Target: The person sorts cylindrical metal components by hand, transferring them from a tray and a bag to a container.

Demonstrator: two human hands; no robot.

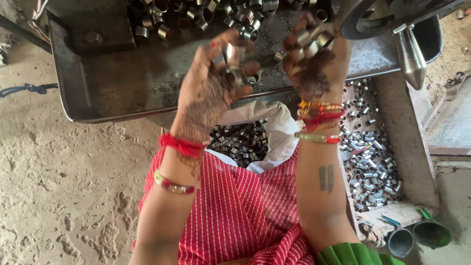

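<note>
While the left hand (pixel 211 83) grips a few short metal sleeves (pixel 233 61) and the right hand (pixel 314 59) clutches more, both are raised over a steel tray (pixel 122 83) holding many loose ones; filled heaps in the white sack (pixel 240 140) and side bin (pixel 370 147) suggest work well underway

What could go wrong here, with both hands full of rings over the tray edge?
Both the left hand and right hand loosely hold several metal rings above the metal tray; some could slip, miss the white sack and land on the dirt floor. The pointed metal cone sits close to the right hand.
</note>
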